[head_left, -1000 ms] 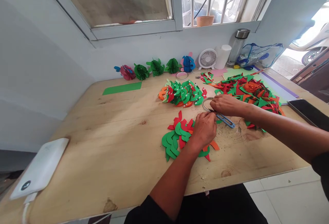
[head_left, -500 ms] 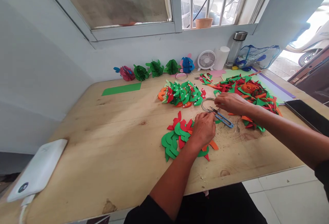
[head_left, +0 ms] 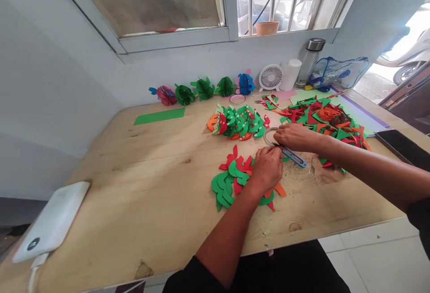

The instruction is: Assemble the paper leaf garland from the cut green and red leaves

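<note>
My left hand (head_left: 268, 166) rests over the near pile of green, red and orange cut pieces (head_left: 223, 186), its fingertips pinched together. Whatever lies between them is hidden. My right hand (head_left: 293, 136) is just beyond, fingers closed and pointing down, its tips close to those of my left hand. I cannot make out what it holds. A thin ring (head_left: 265, 140), perhaps a tape roll, lies partly behind the right fingers. Below that hand lies a pair of blue thread snips (head_left: 296, 158), blades partly covered by the fingers.
Pieces with small white squares form a middle pile (head_left: 240, 122). A larger heap of scraps (head_left: 331, 120) lies right, beside a phone (head_left: 403, 147). Along the wall stand paper figures (head_left: 203, 89), a small fan (head_left: 270, 77) and a bottle (head_left: 309, 62). A white power bank (head_left: 53, 221) sits left.
My right hand has moved a little left and down, bringing its fingertips close to the left ones and over the snips' blades. My left hand has hardly moved.
</note>
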`<state>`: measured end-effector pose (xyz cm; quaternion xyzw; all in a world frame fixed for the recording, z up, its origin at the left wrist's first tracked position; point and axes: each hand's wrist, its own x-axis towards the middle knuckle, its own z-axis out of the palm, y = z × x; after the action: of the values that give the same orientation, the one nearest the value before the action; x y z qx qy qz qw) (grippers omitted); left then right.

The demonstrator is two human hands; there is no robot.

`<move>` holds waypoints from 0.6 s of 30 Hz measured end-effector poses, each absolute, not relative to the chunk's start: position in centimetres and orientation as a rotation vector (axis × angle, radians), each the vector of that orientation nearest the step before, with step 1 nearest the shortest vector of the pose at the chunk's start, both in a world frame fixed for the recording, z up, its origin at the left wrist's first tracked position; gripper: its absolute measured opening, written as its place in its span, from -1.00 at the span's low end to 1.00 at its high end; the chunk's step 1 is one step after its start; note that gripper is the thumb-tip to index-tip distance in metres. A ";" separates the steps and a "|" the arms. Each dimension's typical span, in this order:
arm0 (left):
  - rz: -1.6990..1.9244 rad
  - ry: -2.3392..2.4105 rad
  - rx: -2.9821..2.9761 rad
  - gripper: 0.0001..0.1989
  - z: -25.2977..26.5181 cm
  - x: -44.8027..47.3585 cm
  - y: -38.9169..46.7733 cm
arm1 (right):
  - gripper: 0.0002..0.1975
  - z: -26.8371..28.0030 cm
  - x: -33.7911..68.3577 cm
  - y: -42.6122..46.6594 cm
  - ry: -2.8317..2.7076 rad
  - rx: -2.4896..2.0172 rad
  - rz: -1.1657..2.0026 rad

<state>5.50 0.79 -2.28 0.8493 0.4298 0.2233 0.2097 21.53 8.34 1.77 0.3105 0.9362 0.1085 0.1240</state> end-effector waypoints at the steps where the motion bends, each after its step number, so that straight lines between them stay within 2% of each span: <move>1: 0.621 1.196 2.363 -0.80 -2.3 5.5 0.8 | -0.88 1.7 21.4 8.3 2.727 0.893 0.332; 15: 0.630 1.202 2.342 -0.75 -2.4 5.5 0.8 | -0.85 2.4 22.8 8.1 2.725 1.073 0.576; 18: 0.628 1.204 2.339 -0.70 -2.3 5.6 0.8 | -0.84 2.8 23.6 8.2 2.752 1.162 0.512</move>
<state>5.55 0.79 -2.34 0.8443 0.4347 0.2265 0.2166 23.55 8.24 2.78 0.3829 0.9066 0.1688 0.0554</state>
